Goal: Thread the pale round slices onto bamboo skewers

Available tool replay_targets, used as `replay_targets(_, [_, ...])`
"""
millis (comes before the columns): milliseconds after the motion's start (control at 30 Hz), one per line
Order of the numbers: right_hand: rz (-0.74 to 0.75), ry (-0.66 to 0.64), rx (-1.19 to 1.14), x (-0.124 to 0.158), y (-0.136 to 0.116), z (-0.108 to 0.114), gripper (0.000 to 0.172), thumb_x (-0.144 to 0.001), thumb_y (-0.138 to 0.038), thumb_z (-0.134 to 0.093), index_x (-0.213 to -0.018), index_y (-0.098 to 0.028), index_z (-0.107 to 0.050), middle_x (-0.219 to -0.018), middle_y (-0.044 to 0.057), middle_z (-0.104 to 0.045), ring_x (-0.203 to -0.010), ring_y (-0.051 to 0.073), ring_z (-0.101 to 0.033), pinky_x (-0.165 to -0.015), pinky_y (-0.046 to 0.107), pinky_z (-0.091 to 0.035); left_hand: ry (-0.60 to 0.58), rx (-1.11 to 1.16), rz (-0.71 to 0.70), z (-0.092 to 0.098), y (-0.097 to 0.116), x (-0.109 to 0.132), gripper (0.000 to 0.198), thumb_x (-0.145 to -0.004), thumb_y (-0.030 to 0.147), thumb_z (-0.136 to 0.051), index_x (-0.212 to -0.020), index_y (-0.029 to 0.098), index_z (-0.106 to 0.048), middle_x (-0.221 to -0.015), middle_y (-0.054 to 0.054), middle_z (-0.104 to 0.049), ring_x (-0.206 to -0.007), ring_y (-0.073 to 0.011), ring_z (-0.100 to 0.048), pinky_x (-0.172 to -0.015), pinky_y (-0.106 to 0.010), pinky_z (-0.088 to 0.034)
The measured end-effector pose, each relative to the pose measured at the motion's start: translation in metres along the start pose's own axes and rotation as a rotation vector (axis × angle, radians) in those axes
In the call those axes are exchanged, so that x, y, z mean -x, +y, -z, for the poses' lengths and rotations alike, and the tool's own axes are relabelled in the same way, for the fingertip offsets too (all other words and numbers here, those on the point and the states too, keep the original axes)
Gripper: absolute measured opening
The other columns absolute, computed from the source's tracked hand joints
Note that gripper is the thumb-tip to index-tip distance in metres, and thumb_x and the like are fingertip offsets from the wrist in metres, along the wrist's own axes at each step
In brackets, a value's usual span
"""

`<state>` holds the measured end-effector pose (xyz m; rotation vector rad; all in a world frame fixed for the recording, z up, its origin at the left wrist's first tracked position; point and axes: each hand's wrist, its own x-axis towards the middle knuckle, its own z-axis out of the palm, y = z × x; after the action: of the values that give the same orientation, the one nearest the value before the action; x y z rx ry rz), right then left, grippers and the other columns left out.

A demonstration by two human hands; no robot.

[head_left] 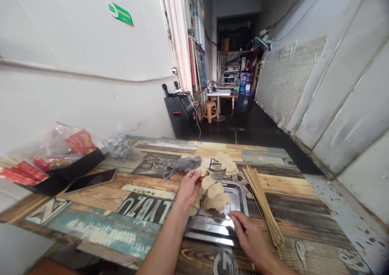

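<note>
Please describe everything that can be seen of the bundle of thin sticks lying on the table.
The bundle of sticks is a loose sheaf of many thin, pale sticks, seemingly bamboo. It lies flat on the wooden table, right of the metal tray, running from far left to near right. Its far ends fan out slightly. The right hand is close beside its near part; contact cannot be told.

Patchwork table (121, 226): tray (212, 228), skewers (263, 205), cloth (182, 164)

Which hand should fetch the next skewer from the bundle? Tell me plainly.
Right. The right hand lies just beside the bamboo skewer bundle, likely an easy reach; the left hand is across the metal tray, its fingers holding the beige round slices.
</note>
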<state>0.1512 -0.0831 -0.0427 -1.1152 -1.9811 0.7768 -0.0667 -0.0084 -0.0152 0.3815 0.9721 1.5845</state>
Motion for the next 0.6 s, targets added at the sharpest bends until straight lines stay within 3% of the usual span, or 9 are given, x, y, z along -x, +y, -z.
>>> replay_targets(200, [0.006,0.017,0.014,-0.0019,0.0004,0.0010,0.030,-0.093,-0.032,-0.038,-0.097,-0.019,-0.065,-0.084,0.005,-0.070,-0.071,0.016,-0.065,-0.064,0.023,-0.048,-0.046,-0.044,-0.006,0.0007,-0.0025,0.0012,0.037,-0.055,0.027,-0.081,-0.082,0.011,-0.060,-0.071,-0.001,-0.062,-0.059,-0.0066,-0.055,-0.055,-0.017,-0.045])
replay_targets(400, [0.017,0.018,0.023,-0.0014,0.0001,0.0010,0.030,-0.093,-0.031,-0.039,-0.097,-0.019,-0.065,-0.084,0.005,-0.070,-0.074,0.016,-0.066,-0.066,0.023,-0.049,0.022,-0.079,-0.100,0.0010,-0.0043,-0.0008,0.041,-0.052,0.030,-0.082,-0.082,0.011,-0.061,-0.072,-0.001,-0.062,-0.059,-0.0060,-0.055,-0.058,-0.017,-0.045])
replay_targets(600, [0.013,0.027,0.017,-0.0008,0.0001,0.0012,0.030,-0.093,-0.031,-0.038,-0.098,-0.020,-0.065,-0.082,0.003,-0.070,-0.072,0.015,-0.066,-0.065,0.023,-0.048,0.016,-0.037,-0.065,0.0022,-0.0048,-0.0028,0.035,-0.055,0.024,-0.081,-0.082,0.011,-0.062,-0.072,-0.001,-0.062,-0.060,-0.0062,-0.055,-0.059,-0.017,-0.047])
